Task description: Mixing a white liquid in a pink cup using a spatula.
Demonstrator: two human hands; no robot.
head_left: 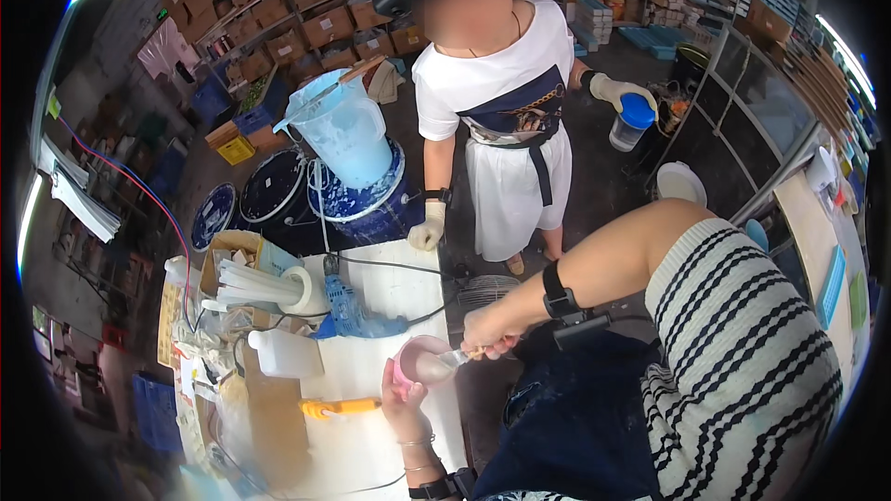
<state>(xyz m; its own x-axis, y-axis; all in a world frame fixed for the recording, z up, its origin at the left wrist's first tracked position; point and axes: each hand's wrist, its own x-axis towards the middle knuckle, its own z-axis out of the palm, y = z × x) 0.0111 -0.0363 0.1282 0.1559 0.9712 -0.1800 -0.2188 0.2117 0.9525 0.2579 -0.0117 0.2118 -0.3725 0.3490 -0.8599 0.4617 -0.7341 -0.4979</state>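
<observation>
My left hand is wrapped round the side of a pink cup with pale material inside, holding it tilted above the edge of the white table. My right hand grips the wooden handle of a flat tool, which looks like a putty knife. Its pale metal end reaches over the rim into the cup; the tip is hard to make out. On the table beside the cup lie an orange tool and a blue power drill with a black cord.
Across the table's corner stands a person in white, one gloved hand holding a clear blue-lidded jar. A large blue bucket tops a drum at the far left. A white jug and white tubes crowd the left of the table.
</observation>
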